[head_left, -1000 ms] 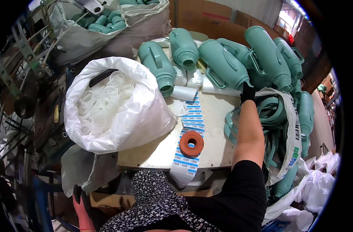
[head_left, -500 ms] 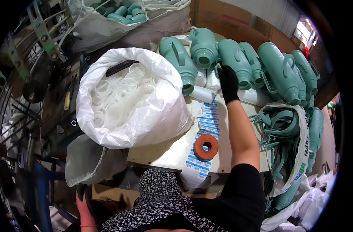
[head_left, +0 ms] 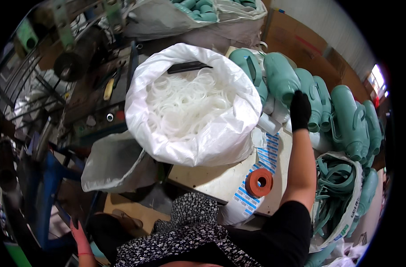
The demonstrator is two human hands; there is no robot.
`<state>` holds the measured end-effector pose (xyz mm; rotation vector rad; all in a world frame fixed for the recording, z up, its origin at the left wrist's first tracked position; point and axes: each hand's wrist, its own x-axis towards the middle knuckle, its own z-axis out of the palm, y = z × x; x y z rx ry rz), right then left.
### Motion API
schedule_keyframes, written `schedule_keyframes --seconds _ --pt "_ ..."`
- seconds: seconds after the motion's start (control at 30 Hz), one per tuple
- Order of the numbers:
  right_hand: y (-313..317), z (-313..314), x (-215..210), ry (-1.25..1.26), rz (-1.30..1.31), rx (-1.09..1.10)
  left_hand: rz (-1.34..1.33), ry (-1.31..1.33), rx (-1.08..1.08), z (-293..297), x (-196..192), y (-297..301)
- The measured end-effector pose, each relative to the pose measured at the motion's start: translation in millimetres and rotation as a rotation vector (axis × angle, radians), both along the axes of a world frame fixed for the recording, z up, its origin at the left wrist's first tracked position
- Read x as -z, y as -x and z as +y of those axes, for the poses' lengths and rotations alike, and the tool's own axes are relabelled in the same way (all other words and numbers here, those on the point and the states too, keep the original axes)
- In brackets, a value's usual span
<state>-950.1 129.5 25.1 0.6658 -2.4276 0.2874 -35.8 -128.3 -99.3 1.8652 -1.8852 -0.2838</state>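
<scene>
My right hand point(head_left: 301, 111), in a black glove, reaches over the table with its fingers closed at the mouth of a green plastic thermos shell point(head_left: 279, 76). That shell lies tilted, mouth toward me, among several similar handled shells point(head_left: 345, 118). Low on the left is my left hand point(head_left: 80, 236), pinkish-red and away from the table; its fingers are too unclear to tell what they do. Left of my right arm, a reddish-brown ring-shaped roll point(head_left: 259, 183) rests on a strip of blue-and-white labels point(head_left: 268, 153).
A large white woven sack point(head_left: 196, 153) of clear plastic rings stands on the table point(head_left: 198, 181). Another sack point(head_left: 356, 200) holds green straps at the right. Metal machinery point(head_left: 74, 62) lines the left, and a sack of green parts point(head_left: 167, 24) stands behind.
The view has swung left, so the table appears further right. My right hand has moved from between the shells to one shell's mouth, and that shell has turned, its handle now out of sight.
</scene>
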Motion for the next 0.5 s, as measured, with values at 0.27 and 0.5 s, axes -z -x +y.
schedule_keyframes --seconds 0.27,0.5 --pt "-60 16 54 0.055 0.224 -0.490 0.299 -0.305 -0.286 127 -4 -13" --pt "-383 -58 26 0.213 -0.167 -1.195 0.244 -0.384 -0.454 238 57 -87"
